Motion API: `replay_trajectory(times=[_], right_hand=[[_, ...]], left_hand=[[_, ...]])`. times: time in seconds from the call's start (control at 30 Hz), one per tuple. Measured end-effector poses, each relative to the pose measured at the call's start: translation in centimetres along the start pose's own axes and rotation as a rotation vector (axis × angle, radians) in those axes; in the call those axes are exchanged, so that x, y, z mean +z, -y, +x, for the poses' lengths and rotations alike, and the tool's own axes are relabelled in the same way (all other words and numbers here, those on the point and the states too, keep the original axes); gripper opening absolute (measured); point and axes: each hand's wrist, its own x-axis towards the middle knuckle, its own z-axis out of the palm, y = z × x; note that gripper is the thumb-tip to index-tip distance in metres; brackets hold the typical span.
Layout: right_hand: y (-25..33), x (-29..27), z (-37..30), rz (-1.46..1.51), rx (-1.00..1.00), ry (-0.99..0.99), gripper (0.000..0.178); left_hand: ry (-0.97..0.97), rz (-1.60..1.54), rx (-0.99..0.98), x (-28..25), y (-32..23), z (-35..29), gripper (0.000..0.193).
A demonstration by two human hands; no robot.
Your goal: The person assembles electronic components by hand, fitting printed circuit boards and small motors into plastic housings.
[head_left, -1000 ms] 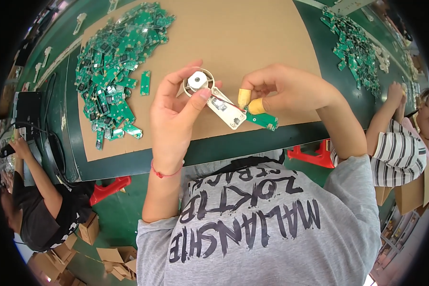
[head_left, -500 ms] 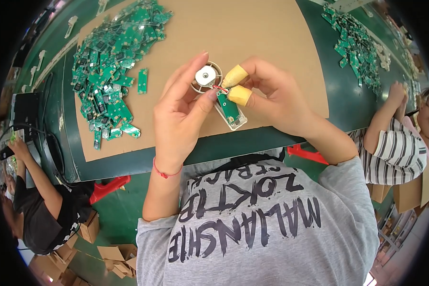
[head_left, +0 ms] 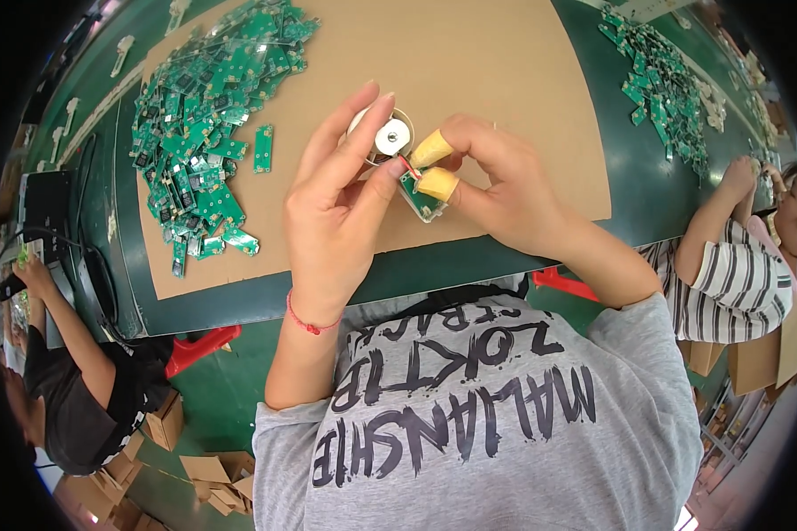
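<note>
The white housing, with its round end and a green circuit board in its handle, is up in front of the person's chest, above the cardboard sheet. The left hand grips it between thumb and curled fingers. The right hand has its yellow-covered thumb and forefinger nearly together at the red wire; whether they pinch it, I can't tell. A single board lies leftward, beside a heap of green boards.

This is an electronics assembly workshop. One heap of green circuit boards lies on the left part of a cardboard sheet, another heap on the worktop right of it; a co-worker sits to the sheet's left.
</note>
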Motion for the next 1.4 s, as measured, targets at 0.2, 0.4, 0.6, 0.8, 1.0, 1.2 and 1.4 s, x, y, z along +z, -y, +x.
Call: replay_trajectory(times=[0.2, 0.4, 0.6, 0.8, 1.0, 1.2, 1.4], right_hand=[[-0.2, 0.1, 0.0, -0.039, 0.019, 0.014, 0.017], [-0.9, 1.1, -0.3, -0.079, 0.004, -0.12, 0.018], [-0.3, 0.9, -0.3, 0.243, 0.416, 0.102, 0.013], [0.7, 1.1, 0.4, 0.501, 0.508, 0.178, 0.014], [0.5, 1.2, 0.8, 0.431, 0.555, 0.249, 0.017], [0.5, 1.6, 0.7, 0.691, 0.574, 0.167, 0.017], [-1.1, 1.6, 3.5, 0.658, 0.566, 0.348, 0.018]], left_hand=[[0.015, -0.01, -0.067, -0.3, -0.4, 0.1, 0.037], [-0.028, -0.067, -0.098, -0.4, -0.6, 0.1, 0.032], [-0.068, -0.156, -0.115, -0.5, -0.8, 0.4, 0.033], [-0.058, -0.229, -0.165, -0.8, -0.7, 0.9, 0.033], [-0.034, -0.188, -0.207, -1.1, -0.5, 1.0, 0.03], [-0.085, -0.302, -0.216, -0.1, -1.2, 1.1, 0.052], [-0.167, -0.095, -0.074, 0.4, 0.8, 2.1, 0.086]])
